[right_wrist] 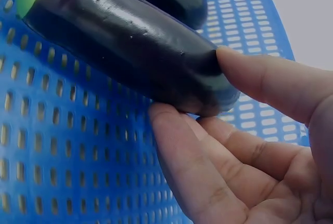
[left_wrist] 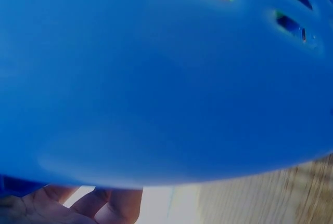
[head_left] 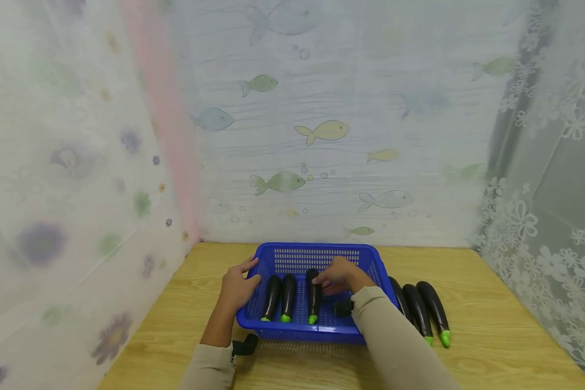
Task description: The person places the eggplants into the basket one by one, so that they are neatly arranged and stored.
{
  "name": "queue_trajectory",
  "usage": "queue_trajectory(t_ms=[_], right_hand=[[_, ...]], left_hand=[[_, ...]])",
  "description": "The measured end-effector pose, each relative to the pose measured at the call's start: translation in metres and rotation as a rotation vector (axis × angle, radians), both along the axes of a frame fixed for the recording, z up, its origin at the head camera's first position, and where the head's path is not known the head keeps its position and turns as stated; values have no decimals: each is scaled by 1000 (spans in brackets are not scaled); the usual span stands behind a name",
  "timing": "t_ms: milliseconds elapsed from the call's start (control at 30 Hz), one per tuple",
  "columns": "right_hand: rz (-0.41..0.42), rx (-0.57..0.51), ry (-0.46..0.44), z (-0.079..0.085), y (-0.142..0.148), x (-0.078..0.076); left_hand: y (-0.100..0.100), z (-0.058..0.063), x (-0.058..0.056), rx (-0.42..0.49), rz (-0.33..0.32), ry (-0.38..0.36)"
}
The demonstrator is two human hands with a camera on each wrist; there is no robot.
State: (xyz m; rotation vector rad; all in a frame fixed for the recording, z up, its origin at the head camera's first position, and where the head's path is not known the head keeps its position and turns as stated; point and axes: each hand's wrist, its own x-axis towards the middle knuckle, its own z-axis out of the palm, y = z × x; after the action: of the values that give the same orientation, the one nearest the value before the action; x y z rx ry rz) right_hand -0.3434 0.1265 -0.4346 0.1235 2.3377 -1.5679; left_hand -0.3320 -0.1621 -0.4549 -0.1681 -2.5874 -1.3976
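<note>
In the head view a blue plastic basket [head_left: 317,329] stands on the table. My right hand [head_left: 338,273] reaches inside it and pinches the rounded end of a dark eggplant [right_wrist: 130,37] between thumb and fingers. The green stem end of that eggplant points toward me. Left of it lie two more eggplants [head_left: 288,298], side by side on the basket floor. My left hand [head_left: 236,287] holds the basket's left rim, with the thumb at the edge. Its fingers are partly hidden behind the blue wall in the left wrist view.
Beside the basket's right wall, 3 eggplants [head_left: 435,311] lie on the wooden table [head_left: 497,319], one partly hidden by the basket and my right arm. A fish-patterned curtain [head_left: 331,179] hangs behind the table, with patterned curtains at both sides.
</note>
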Motion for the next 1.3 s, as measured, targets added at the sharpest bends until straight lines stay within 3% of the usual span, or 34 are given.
queue_trajectory(t_ms=[700, 1300], right_hand=[[91, 26, -13, -7, -15, -5], [101, 68, -8, -8, -11, -9]], left_hand=[[0, -4, -4, -4, 7, -3], [0, -3, -4, 0, -2, 8]])
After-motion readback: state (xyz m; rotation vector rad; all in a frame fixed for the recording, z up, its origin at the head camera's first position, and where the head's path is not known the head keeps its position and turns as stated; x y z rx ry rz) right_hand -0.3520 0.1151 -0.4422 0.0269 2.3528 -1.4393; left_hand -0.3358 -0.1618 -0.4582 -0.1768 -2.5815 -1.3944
